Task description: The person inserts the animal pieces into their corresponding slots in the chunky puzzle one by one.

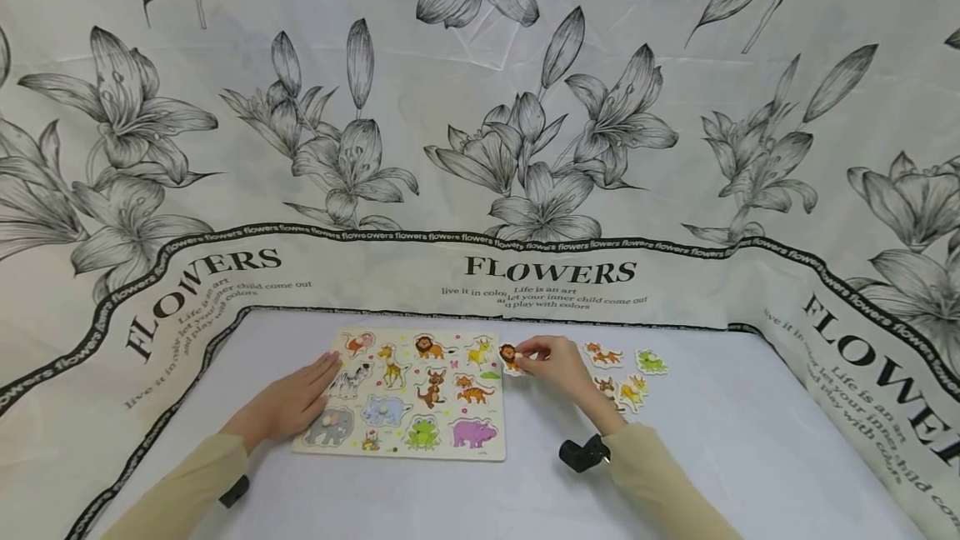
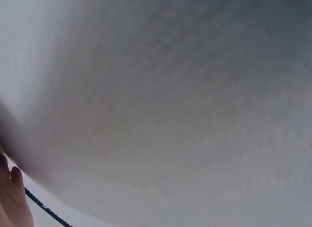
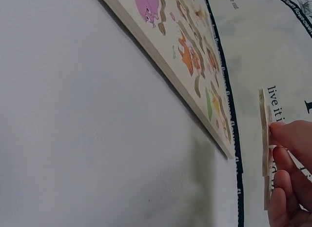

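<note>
- Pale surface (image 1: 540, 494) with a flower-print cloth (image 1: 697, 286) behind it, and nothing back there worries me.
- The right hand (image 1: 553, 363) has its grip pinching the lion (image 1: 509, 355), just beside the right edge of the board (image 1: 405, 454). The right wrist view shows it edge-on, off the board.
- Biggest risk imo: the lion twisting or slipping. Only fingertips hold it, so uneven pressure could do it.
- There's a matching lion picture (image 1: 429, 347) in the top row. If the lion came down tilted there, I'd expect it to snag rather than sit flat.
- The left hand (image 1: 296, 398) lies on the board's left edge, fingers outstretched, pinching nothing. Can't tell how hard it's pressing — if it's only light, a nudge from the right might skid the board.
- The brown piece (image 1: 604, 387) is partly hidden by the right arm, with the yellow piece (image 1: 634, 392) right beside it and the orange piece (image 1: 603, 353) and green piece (image 1: 651, 362) farther back. A low arm swing could scatter them — easy to do half-blind.
</note>
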A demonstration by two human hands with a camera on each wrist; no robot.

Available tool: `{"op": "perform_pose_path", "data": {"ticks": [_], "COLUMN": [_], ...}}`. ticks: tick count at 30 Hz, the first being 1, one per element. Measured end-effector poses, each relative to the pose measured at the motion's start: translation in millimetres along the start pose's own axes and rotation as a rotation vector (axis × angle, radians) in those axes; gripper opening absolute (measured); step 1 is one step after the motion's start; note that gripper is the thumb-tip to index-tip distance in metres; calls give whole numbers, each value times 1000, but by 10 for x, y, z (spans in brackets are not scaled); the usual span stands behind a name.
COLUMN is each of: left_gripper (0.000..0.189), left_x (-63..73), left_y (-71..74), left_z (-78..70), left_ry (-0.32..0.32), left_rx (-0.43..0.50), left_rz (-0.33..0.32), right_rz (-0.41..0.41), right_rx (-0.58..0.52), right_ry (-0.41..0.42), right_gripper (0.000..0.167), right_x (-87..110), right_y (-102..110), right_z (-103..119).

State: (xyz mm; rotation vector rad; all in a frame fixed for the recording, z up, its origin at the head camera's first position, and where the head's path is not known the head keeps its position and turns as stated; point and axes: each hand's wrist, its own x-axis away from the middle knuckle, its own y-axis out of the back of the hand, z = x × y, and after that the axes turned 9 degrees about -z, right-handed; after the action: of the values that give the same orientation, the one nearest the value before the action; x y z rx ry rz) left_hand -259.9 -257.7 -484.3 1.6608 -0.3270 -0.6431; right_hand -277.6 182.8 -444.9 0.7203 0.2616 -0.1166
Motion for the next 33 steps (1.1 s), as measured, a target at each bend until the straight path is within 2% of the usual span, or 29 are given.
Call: {"op": "perform_pose_path", "data": {"ticks": [9,16,20,27,33], "left_gripper": [55,56,56,56,57], "left_x": [-10,-17,-20,-24,-32], "left_y": [0,-29,-31,-22,2], "left_z": [10,32,33,42,57], "left_ry": [8,8,3,-16,4], "left_rx": [3,13,15,26,26], "left_rz": [19,28,21,-1,64], "right_rz": [25,34,52,80,116], "right_rx": [-44,-35,-31,-23,-46], "right_ry": [27,40,29,69,100], "right_gripper": [15,13,13,12,14], "right_x": [-95,-159,-195,-274,-311], "right_y": [-207,-376,-467,-630,-733], "right_z": [142,227,277,343,411]}}
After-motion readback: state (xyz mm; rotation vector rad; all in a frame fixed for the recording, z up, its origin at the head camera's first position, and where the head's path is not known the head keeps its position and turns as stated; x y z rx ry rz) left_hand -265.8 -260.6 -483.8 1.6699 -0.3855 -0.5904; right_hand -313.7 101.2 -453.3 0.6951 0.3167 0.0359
